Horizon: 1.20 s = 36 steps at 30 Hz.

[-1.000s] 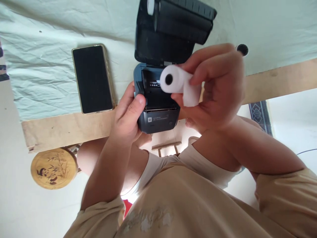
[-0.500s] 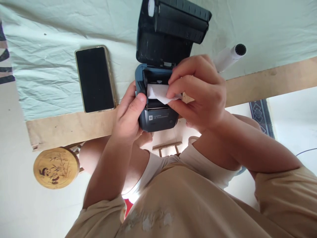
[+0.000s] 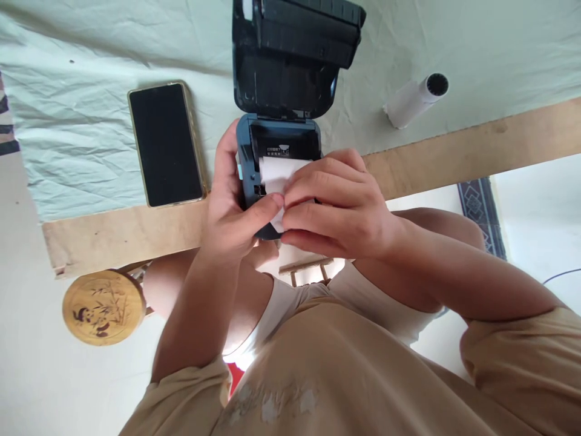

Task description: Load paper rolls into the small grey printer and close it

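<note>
A small dark blue and black label printer (image 3: 246,142) sits at the table's front edge, its lid (image 3: 284,79) swung up and back. My left hand (image 3: 231,209) is wrapped round the printer's left side, thumb lying over the front onto the paper. Inside the bay lies a white paper roll (image 3: 276,171), and its loose end reaches down over the printer's front. My right hand (image 3: 336,203) is closed on that paper end, its fingertips beside my left thumb. The right part of the roll is hidden behind my fingers.
A phone (image 3: 167,145) with a dark screen lies left of the printer on the pale green cloth (image 3: 91,54). To the right, a white roll with a black core (image 3: 411,102) lies on the cloth. A round wooden stool (image 3: 104,307) stands at lower left.
My right hand has come down and left, drawing the paper end over the printer's front. My left thumb has moved onto the paper. The printer has shifted slightly left.
</note>
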Each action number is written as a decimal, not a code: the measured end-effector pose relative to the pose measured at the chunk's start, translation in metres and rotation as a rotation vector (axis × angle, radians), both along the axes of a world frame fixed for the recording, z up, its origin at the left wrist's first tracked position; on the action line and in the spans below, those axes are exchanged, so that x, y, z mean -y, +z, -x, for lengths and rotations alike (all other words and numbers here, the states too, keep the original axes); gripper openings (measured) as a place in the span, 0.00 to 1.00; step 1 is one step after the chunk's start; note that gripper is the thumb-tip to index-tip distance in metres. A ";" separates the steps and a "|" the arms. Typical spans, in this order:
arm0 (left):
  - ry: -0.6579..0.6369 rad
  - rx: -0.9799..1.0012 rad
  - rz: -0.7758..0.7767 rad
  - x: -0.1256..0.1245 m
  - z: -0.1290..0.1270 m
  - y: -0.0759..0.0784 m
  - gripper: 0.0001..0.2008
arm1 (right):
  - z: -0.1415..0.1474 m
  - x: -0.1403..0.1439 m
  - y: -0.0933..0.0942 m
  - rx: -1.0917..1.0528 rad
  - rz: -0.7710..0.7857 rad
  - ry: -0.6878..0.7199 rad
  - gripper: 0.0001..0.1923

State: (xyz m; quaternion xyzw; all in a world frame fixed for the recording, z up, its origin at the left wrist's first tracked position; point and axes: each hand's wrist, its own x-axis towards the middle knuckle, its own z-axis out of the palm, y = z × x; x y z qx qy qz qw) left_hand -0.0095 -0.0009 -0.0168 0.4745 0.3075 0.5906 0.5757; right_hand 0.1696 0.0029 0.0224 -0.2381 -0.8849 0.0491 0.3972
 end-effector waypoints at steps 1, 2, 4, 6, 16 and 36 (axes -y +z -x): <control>-0.016 -0.016 -0.006 -0.001 0.001 -0.002 0.38 | -0.001 -0.001 0.001 -0.003 0.021 0.016 0.08; -0.024 -0.023 -0.004 -0.002 0.002 -0.004 0.39 | -0.002 -0.002 0.003 -0.004 0.040 0.020 0.09; -0.018 -0.025 0.006 -0.002 0.003 -0.003 0.39 | -0.004 -0.004 0.005 -0.015 0.060 -0.041 0.07; -0.015 -0.021 0.027 -0.001 0.003 -0.001 0.39 | -0.005 -0.005 0.006 -0.011 0.055 -0.135 0.04; 0.006 -0.005 -0.093 -0.006 0.002 -0.011 0.35 | -0.003 -0.007 -0.001 -0.039 0.038 -0.126 0.03; -0.119 -0.070 -0.250 -0.021 0.011 -0.030 0.51 | -0.003 -0.006 -0.003 -0.041 0.027 -0.161 0.03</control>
